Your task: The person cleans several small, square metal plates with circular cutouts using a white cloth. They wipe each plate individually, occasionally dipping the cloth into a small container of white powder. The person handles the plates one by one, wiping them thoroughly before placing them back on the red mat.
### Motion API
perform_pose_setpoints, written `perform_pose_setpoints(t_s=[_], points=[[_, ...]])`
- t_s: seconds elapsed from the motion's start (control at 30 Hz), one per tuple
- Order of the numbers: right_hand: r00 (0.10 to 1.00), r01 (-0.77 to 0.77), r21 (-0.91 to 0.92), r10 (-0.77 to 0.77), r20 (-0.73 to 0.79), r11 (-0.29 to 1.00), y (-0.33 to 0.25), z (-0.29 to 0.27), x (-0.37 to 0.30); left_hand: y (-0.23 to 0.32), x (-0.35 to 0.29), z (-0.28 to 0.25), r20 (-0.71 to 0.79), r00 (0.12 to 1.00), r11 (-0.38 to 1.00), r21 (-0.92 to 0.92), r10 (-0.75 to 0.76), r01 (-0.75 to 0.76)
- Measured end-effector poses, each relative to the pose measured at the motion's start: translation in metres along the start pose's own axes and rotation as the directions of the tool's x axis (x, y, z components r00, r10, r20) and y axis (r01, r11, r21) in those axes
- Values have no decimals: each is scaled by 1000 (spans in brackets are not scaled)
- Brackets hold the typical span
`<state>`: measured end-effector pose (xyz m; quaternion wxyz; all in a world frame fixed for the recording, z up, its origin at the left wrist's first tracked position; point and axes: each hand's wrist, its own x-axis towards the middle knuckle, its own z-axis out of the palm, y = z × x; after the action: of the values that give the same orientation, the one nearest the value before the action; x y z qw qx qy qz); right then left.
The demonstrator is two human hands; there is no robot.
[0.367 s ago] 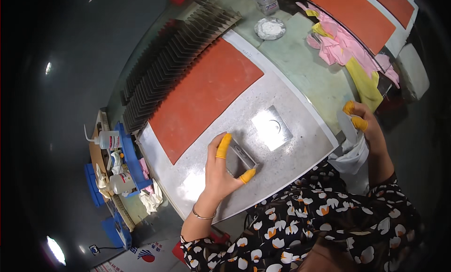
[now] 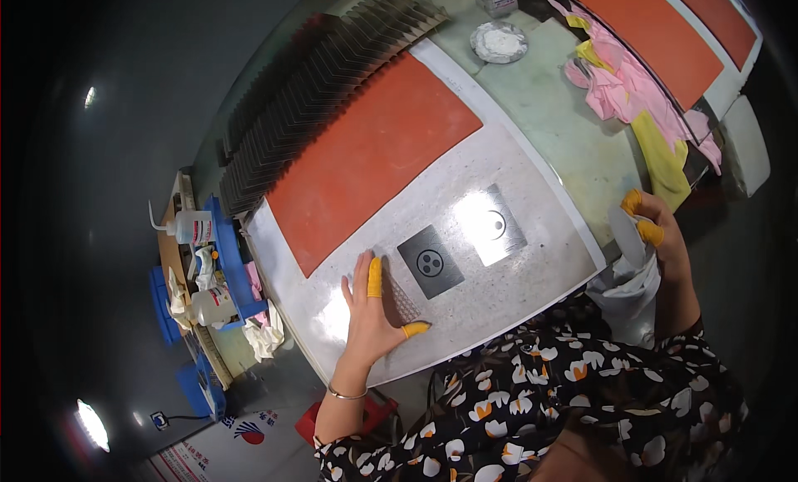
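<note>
My left hand (image 2: pixel 371 311) is spread low over the white work surface (image 2: pixel 540 274), with yellow finger cots on the thumb and one finger. A dotted grey strip (image 2: pixel 403 297) shows between them; whether it is a shadow or a thin piece I cannot tell. Just right of those fingers lies a dark square metal plate (image 2: pixel 449 280) with a ring and three round marks. Another square plate (image 2: pixel 514 239), bright with glare, lies flat beyond it. At the right, my right hand (image 2: pixel 661 228), with yellow finger cots too, is closed on a crumpled white cloth (image 2: pixel 628 282) hanging below it.
An orange-red mat (image 2: pixel 374 158) covers the far part of the work surface. Behind it stands a long row of upright thin plates (image 2: pixel 332 91). A dish of white powder (image 2: pixel 500 43), pink and yellow gloves (image 2: pixel 619 91), and a squeeze bottle (image 2: pixel 195 227) beside a blue tray (image 2: pixel 241 274) lie around.
The plate that stood tilted between my left thumb and finger now lies flat on the white surface. My left hand has moved left, away from it. The right hand keeps its hold.
</note>
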<state>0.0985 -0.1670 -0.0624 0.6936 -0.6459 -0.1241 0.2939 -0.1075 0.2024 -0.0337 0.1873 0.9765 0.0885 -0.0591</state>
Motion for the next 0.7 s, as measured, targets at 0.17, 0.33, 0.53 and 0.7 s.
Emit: perform_pose_setpoints(t_s=[0.17, 0.33, 0.53, 0.7], points=[[995, -38, -15, 36, -93, 999, -11, 12, -3, -12, -26, 7, -5, 987, 985, -62, -163, 162], [994, 22, 33, -18, -112, 999, 1, 12, -4, 9, -18, -9, -34, 999, 999, 43, -32, 33], [999, 38, 61, -36, -32, 997, 14, 0, -2, 1, -19, -26, -151, 988, 999, -49, -30, 23], [999, 46, 67, -46, -1, 997, 12, 2, 3, -35, -30, -20, -308, 946, 959, -221, 102, -175]])
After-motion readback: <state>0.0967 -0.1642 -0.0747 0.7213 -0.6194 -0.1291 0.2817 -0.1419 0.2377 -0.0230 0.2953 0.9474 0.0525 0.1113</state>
